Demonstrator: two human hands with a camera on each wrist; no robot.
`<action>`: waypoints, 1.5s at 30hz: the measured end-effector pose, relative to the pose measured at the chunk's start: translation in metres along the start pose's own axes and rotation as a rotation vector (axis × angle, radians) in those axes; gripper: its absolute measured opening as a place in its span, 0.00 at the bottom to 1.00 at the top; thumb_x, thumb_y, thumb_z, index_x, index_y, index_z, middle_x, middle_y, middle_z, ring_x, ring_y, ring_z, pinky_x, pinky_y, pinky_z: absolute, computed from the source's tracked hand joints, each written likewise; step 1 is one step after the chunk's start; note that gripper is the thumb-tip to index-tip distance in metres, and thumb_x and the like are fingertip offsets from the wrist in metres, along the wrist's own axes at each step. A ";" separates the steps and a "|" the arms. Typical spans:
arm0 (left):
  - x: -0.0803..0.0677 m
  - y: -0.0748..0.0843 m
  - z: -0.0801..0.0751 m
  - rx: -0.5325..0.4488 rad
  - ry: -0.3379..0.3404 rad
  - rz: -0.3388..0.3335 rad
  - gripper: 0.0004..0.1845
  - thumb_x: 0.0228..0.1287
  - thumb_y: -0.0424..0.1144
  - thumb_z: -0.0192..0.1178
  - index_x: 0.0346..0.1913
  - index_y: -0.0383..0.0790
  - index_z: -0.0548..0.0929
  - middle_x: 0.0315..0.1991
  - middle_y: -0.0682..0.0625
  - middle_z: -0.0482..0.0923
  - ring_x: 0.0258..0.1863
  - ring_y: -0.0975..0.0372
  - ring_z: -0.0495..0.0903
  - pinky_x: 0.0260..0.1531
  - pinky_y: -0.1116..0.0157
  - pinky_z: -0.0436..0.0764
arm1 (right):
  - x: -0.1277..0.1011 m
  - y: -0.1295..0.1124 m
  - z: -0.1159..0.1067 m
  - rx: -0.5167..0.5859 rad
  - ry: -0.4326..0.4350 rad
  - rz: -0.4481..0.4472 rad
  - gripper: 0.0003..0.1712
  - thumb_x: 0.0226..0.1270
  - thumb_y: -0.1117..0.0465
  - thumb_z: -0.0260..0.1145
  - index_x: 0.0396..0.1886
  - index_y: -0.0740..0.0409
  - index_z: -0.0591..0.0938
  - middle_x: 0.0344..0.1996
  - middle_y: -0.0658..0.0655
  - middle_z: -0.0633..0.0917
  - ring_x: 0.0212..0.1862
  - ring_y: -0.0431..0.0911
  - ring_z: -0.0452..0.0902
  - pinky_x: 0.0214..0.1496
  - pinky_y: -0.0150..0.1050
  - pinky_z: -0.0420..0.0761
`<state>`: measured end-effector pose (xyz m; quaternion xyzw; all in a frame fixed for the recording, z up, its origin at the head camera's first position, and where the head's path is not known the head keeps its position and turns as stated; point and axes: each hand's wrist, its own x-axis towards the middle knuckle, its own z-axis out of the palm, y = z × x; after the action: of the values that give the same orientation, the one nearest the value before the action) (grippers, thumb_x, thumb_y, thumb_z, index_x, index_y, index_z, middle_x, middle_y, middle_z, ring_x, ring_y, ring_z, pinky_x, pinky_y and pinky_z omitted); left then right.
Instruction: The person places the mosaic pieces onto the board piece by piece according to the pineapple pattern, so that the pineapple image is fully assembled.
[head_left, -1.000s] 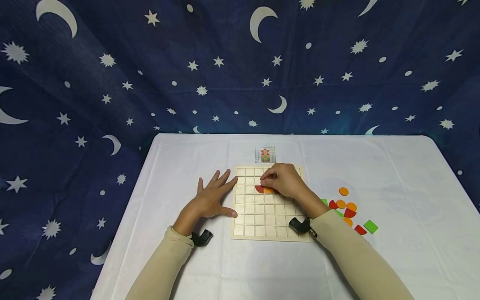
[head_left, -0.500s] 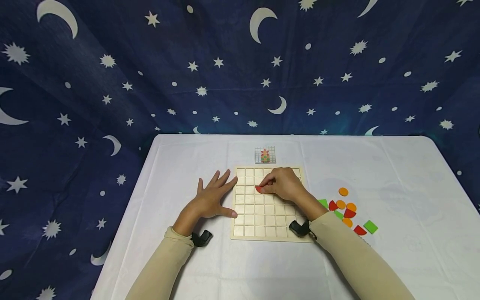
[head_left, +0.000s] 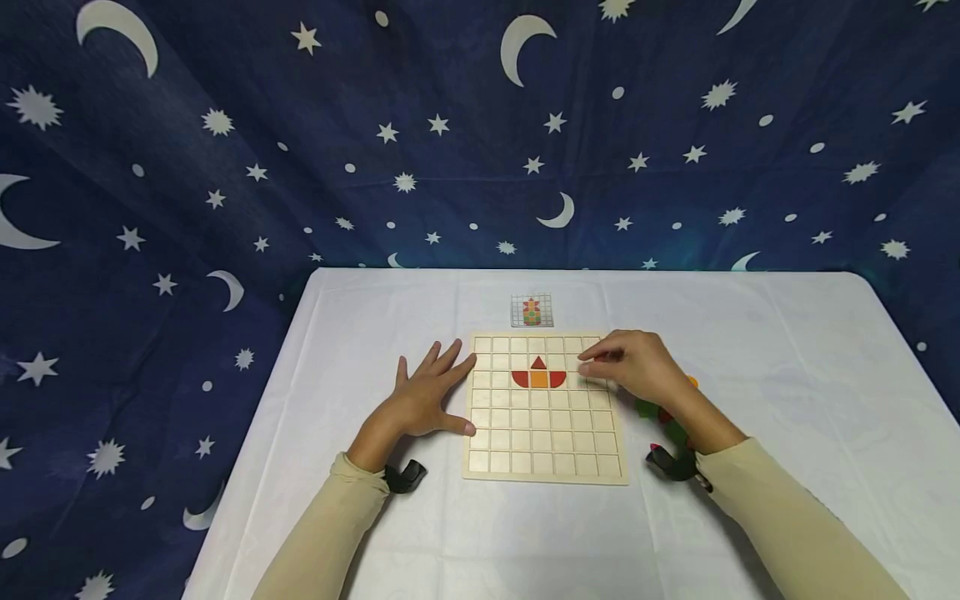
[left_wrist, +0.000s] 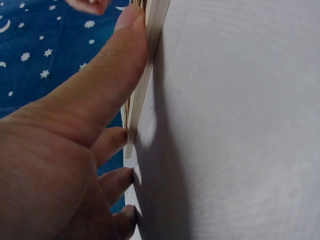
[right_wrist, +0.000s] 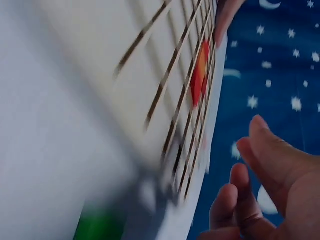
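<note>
Held just right of the frame's centre in the head view, the right hand (head_left: 633, 367) is seen over the right edge of the wooden grid board (head_left: 545, 467), its fingers loosely curled toward the left with nothing visibly gripped between them; in the right wrist view the fingers (right_wrist: 260, 165) are shown relaxed and apart from the board (right_wrist: 150, 75), which is blurred there. Left of centre, the left hand (head_left: 420, 400) is laid flat on the white tablecloth (head_left: 787, 375) with fingers spread and straight, and its thumb and forefinger are set against the board's left edge; this contact is confirmed in the left wrist view, where the thumb (left_wrist: 115, 60) is pressed along the board's thin side (left_wrist: 150, 55). On the board, in its upper middle rows, a small figure is laid out: a red triangle (head_left: 537, 363) above an orange square (head_left: 538, 380), which is flanked by a red quarter-round piece (head_left: 520, 379) on its left and another red quarter-round piece (head_left: 557, 380) on its right. Loose coloured pieces (head_left: 647, 408) are partly hidden behind the right wrist, to the right of the board. A small pattern card (head_left: 532, 310) is placed just above the board's top edge. A dark blue cloth (head_left: 225, 125) printed with moons and stars fills the upper part of the frame.
</note>
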<state>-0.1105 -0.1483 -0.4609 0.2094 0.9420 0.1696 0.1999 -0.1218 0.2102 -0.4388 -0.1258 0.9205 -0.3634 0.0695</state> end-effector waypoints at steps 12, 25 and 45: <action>0.000 0.002 0.000 0.006 -0.007 -0.008 0.63 0.45 0.68 0.75 0.83 0.56 0.54 0.85 0.51 0.38 0.84 0.47 0.34 0.71 0.26 0.32 | -0.049 0.060 -0.054 -0.181 -0.054 0.070 0.14 0.58 0.50 0.80 0.42 0.48 0.93 0.40 0.51 0.87 0.44 0.48 0.79 0.46 0.41 0.81; 0.000 0.003 0.000 -0.004 -0.002 0.001 0.63 0.45 0.67 0.76 0.82 0.56 0.54 0.85 0.50 0.39 0.84 0.47 0.34 0.71 0.26 0.32 | -0.067 0.093 -0.064 -0.231 -0.017 0.069 0.13 0.57 0.61 0.79 0.44 0.50 0.93 0.40 0.52 0.85 0.42 0.47 0.78 0.41 0.29 0.78; -0.001 0.003 -0.002 -0.011 -0.002 0.000 0.63 0.45 0.68 0.75 0.82 0.56 0.54 0.85 0.51 0.39 0.84 0.47 0.34 0.70 0.26 0.32 | -0.060 0.085 -0.063 -0.184 -0.005 0.129 0.09 0.59 0.59 0.79 0.37 0.50 0.87 0.27 0.48 0.82 0.35 0.46 0.74 0.36 0.30 0.76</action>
<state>-0.1100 -0.1467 -0.4574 0.2086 0.9409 0.1746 0.2019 -0.0936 0.3282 -0.4497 -0.0730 0.9560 -0.2719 0.0831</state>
